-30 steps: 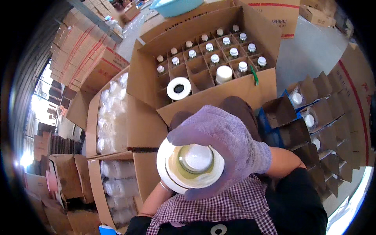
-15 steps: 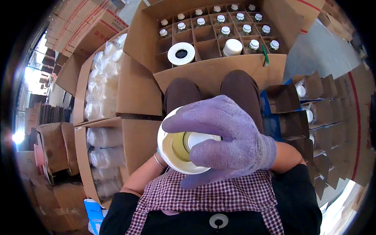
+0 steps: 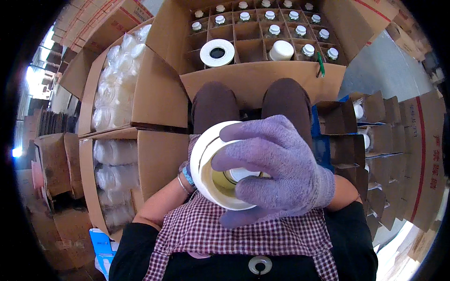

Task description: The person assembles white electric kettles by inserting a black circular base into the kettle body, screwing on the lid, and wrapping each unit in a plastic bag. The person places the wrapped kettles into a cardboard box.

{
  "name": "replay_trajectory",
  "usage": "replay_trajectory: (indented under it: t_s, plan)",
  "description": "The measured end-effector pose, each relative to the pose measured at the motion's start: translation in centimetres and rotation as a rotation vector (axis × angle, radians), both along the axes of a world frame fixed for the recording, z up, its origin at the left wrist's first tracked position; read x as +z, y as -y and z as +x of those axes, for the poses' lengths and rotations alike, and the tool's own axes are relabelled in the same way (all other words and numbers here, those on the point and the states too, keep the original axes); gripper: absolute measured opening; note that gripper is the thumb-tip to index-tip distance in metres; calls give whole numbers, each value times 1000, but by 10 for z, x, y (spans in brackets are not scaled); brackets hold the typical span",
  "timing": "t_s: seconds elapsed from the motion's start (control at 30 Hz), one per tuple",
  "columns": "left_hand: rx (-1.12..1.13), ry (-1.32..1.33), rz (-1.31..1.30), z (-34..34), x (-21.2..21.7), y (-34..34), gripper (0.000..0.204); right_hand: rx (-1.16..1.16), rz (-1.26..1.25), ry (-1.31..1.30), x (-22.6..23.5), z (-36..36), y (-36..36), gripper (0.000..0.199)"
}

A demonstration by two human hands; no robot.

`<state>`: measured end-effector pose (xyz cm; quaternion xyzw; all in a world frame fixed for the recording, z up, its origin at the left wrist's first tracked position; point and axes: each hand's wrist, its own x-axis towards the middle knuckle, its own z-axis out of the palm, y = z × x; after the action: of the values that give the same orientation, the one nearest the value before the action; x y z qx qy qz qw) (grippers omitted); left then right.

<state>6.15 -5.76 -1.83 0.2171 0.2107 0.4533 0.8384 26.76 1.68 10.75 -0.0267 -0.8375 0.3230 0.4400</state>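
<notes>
A white hollow cylinder (image 3: 201, 182) with a yellowish inner wall is tilted above my lap. Inside its opening a white round piece (image 3: 242, 174) shows between my fingers. My right hand (image 3: 279, 168), in a lavender knit glove, spans the opening from the right. Its fingers are bent and apart across the upper rim and the hollow, while the thumb lies along the lower rim. From the left my left forearm (image 3: 161, 199), with a silver bangle and a blue band at the wrist, reaches behind the cylinder. The cylinder hides my left hand and its fingers.
Ahead, a divided carton (image 3: 262, 77) holds several white-capped bottles. On it lie a white roll (image 3: 206, 55), a white cup-like piece (image 3: 281, 50) and a green pen (image 3: 320, 65). Cartons of clear plastic-wrapped items (image 3: 112, 164) flank my left; cardboard dividers (image 3: 389, 140) stand right.
My right hand's fingers have spread and shifted slightly on the rim. The cylinder has tipped a little, showing more of its left side, with a dark seam there.
</notes>
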Motion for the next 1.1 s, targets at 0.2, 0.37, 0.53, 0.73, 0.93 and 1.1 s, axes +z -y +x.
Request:
replay_trajectory:
  t_s: [0.2, 0.37, 0.53, 0.73, 0.93, 1.1]
  plan:
    - [11, -9, -4, 2, 0, -2, 71, -27, -121, -32, 0, 2, -5, 51]
    - [26, -25, 7, 2, 2, 1, 70, -94, -100, -31, 2, 4, -3, 67]
    - [31, -29, 14, 0, -1, -1, 69, -98, -69, -94, 2, 3, -6, 75]
    - [43, -54, 24, -2, -1, 3, 68, -156, -73, -156, 1, 0, -1, 76]
    - [76, -53, 19, -3, -4, 9, 67, -186, -73, -112, 5, -5, -3, 65]
    - [94, 44, -105, -6, 9, 11, 67, -182, -53, -47, 12, 3, -9, 69]
